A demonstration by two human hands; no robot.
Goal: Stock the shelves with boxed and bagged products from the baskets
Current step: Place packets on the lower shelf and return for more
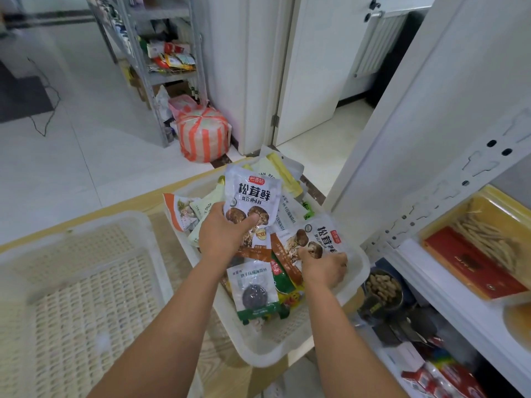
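Head view looks down on two white plastic baskets on a wooden surface (161,205). One, the empty basket (71,282), sits to the left; the full basket (356,271) beside it holds a loose heap of bagged goods. The left hand (222,235) holds a grey mushroom-seasoning pouch (253,193) upright above the heap, thumb pressed on its front near the lower edge and the other digits behind. The right hand (324,267) is closed on the lower corner of a second, matching pouch (321,239), which lies tilted against the basket's right rim. A seaweed packet (254,288) lies flat nearer the camera.

These pouches look light, soft and glossy, so they will likely flex and may slide under a loose pinch. A grip across the flat body, or along a sealed edge, should hold better than a corner. Nothing here seems fragile, though squeezing hard could crease the film.

To the right stands the white shelf unit (431,271), with a red and yellow box (474,259) on one level and a bag of peanuts (383,285) just below; the pouches probably go there.
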